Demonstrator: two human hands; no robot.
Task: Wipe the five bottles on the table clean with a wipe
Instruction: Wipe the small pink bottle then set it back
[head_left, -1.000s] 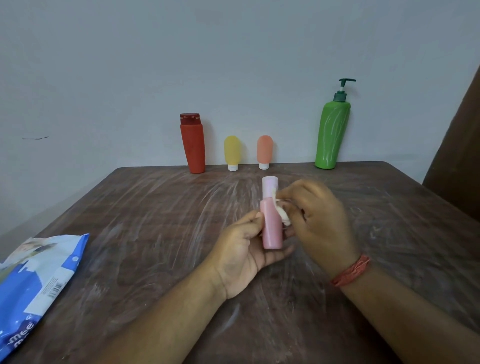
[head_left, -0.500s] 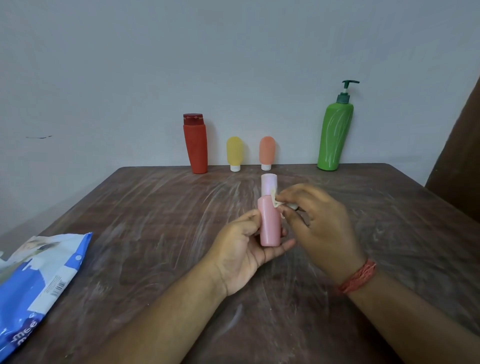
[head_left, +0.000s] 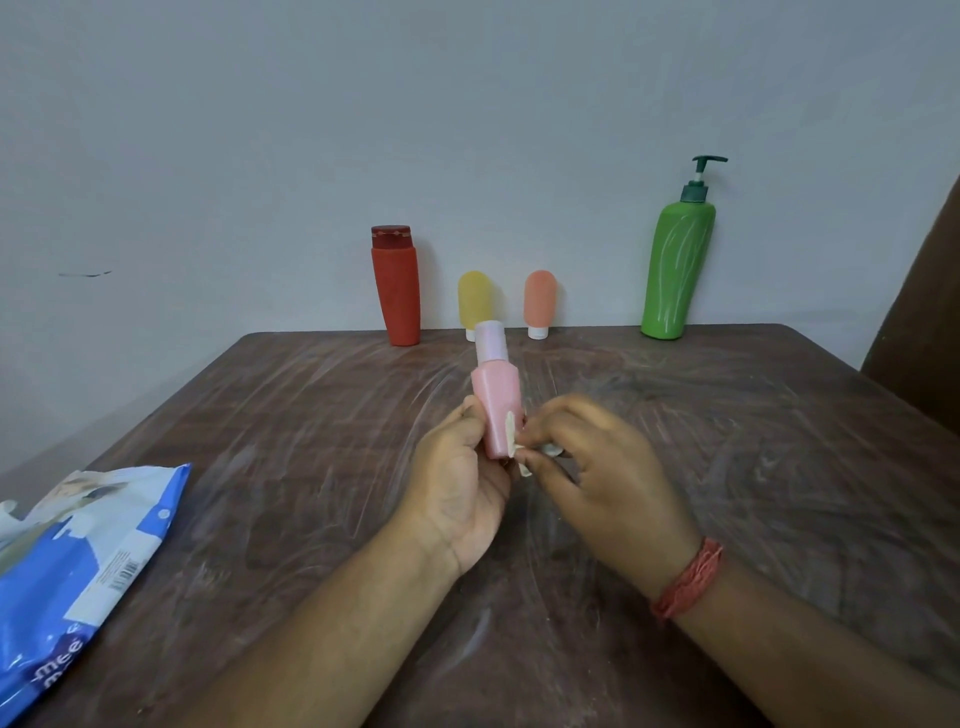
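Lying at the tabletop's (head_left: 311, 415) left edge is a blue and white wipes packet (head_left: 78, 566). Along the far edge a red bottle (head_left: 396, 291), a yellow bottle (head_left: 474, 301), an orange bottle (head_left: 540, 301) and a green pump bottle (head_left: 675, 270) are standing upright by the wall. Above the tabletop's middle, the left hand (head_left: 457, 488) is holding a pink bottle (head_left: 496, 410) upright, its grip curling round the lower body. Just beside it, the right hand (head_left: 597, 467), wearing a red thread wristband (head_left: 688, 579), is pinching a small white wipe (head_left: 511, 436) in its grip and pressing it against the pink bottle's lower right side.
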